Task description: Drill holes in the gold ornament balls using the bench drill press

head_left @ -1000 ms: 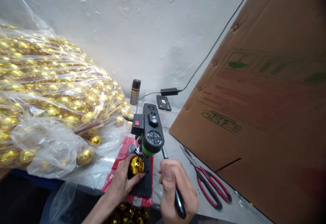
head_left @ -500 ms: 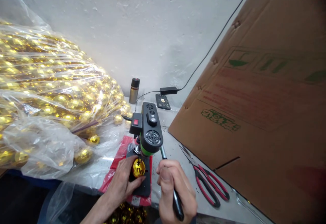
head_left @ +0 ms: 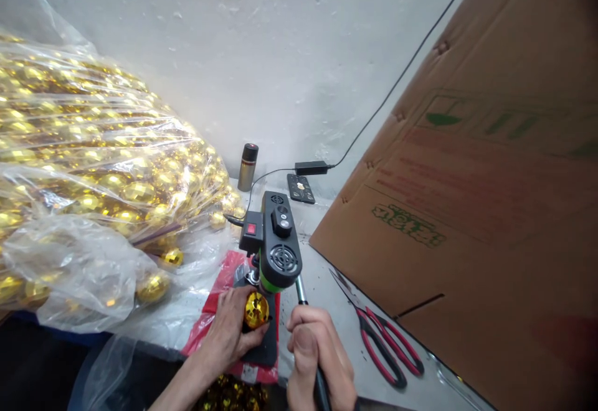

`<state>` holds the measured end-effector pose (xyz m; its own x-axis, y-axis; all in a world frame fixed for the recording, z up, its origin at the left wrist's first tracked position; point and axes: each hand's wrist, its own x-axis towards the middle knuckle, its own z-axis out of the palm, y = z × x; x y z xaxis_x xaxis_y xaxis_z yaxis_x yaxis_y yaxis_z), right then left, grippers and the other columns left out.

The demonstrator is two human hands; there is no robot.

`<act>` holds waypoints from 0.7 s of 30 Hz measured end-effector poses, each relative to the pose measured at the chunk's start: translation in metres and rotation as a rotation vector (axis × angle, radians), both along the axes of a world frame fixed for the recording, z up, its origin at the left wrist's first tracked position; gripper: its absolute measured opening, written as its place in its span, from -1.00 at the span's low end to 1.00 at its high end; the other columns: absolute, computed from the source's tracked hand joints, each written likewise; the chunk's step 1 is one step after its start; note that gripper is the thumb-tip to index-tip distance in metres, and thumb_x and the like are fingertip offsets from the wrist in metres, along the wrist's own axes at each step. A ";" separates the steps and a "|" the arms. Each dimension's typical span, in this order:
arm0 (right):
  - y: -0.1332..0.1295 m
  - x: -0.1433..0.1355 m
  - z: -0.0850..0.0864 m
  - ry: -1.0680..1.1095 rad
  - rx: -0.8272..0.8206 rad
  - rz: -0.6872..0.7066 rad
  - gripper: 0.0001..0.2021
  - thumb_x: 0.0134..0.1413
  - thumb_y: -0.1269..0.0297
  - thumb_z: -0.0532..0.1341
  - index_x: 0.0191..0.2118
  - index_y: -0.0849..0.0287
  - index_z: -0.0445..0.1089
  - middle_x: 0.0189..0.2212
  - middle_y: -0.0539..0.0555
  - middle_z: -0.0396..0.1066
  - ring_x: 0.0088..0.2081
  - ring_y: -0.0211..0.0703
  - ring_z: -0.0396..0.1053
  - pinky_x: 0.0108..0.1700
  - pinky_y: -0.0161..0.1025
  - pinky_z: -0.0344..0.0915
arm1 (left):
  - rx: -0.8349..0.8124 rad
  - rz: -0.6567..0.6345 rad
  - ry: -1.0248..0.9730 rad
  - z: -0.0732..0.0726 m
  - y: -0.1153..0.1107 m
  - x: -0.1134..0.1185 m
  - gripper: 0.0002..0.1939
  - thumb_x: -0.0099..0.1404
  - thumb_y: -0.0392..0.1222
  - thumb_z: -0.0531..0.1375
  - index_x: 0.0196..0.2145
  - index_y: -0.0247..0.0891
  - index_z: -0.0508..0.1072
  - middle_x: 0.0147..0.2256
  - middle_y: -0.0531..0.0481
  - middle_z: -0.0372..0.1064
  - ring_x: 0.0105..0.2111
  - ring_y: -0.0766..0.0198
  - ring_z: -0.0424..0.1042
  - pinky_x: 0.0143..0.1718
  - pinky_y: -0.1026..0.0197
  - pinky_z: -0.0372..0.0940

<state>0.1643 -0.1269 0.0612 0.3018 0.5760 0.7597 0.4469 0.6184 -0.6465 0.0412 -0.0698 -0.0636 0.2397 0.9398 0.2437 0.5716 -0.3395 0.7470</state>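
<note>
A shiny gold faceted ball (head_left: 256, 310) sits in the fingers and thumb of my left hand (head_left: 228, 330), over the black base plate (head_left: 261, 354) of a small bench drill press. The black head of the drill press (head_left: 280, 243), with its round vents and a red switch, stands just beyond the ball and hides its tip from me. Wrapped round the black grip of the press's lever handle (head_left: 301, 292) is my right hand (head_left: 320, 352), with the thumb on top. Red plastic sheet (head_left: 205, 321) lies under the base.
A clear bag of gold balls (head_left: 116, 149) fills the left. Red-and-black scissors (head_left: 387, 342) lie to the right, beside a big cardboard box (head_left: 458, 212). Behind the press are a bottle (head_left: 247, 167), a phone (head_left: 301, 188) and a power adapter (head_left: 311, 167). More gold balls (head_left: 228, 395) show below the edge.
My right hand and the lever grip have shifted slightly downward. My left hand stays round the ball, and the whole view has moved a little.
</note>
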 end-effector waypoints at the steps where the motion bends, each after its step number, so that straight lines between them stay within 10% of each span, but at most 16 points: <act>1: -0.001 -0.002 -0.001 0.019 -0.007 -0.008 -0.68 0.49 0.48 0.04 -0.38 0.11 0.24 -0.41 -0.08 0.32 -0.40 -0.34 0.30 -0.29 -0.31 0.22 | 0.005 -0.006 0.003 0.001 0.000 0.000 -0.51 0.25 -0.11 0.42 0.12 -0.21 0.49 -0.06 -0.20 0.56 -0.06 -0.14 0.51 0.04 -0.20 0.44; 21: -0.002 -0.015 -0.008 0.116 -0.035 -0.089 -0.57 0.60 0.17 0.04 -0.42 0.12 0.22 -0.39 -0.11 0.31 -0.41 -0.37 0.25 -0.30 -0.32 0.19 | 0.015 -0.004 0.010 -0.003 -0.001 0.002 -0.52 0.25 -0.15 0.41 0.11 -0.22 0.49 -0.06 -0.18 0.56 -0.06 -0.12 0.52 0.03 -0.18 0.44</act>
<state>0.1490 -0.1286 0.0530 0.4379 0.5686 0.6964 0.4198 0.5557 -0.7177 0.0431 -0.0707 -0.0661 0.2455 0.9352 0.2551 0.5776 -0.3524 0.7364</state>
